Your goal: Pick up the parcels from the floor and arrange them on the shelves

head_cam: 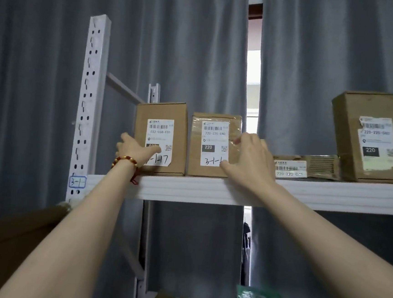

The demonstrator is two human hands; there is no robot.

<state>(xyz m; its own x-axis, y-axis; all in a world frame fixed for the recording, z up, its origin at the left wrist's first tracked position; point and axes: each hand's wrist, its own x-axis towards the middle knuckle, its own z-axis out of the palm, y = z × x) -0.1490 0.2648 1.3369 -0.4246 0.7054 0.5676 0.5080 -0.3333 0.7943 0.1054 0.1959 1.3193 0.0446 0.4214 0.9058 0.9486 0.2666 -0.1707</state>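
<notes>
Five parcels (367,137) sit on the upper shelf (187,189). Your left hand (138,147) clasps the leftmost box (170,113), thumb on its label; your right hand (249,158) clasps the second box (195,148) by its right edge.

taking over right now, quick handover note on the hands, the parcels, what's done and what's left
Left hand grips the left box, thumb on its label.
Right hand grips the taped box beside it, at its right edge.
Done: both boxes stand upright on the shelf; a flat parcel and a big box sit further right.
Left: let go; any parcels yet to fetch are out of view.
</notes>
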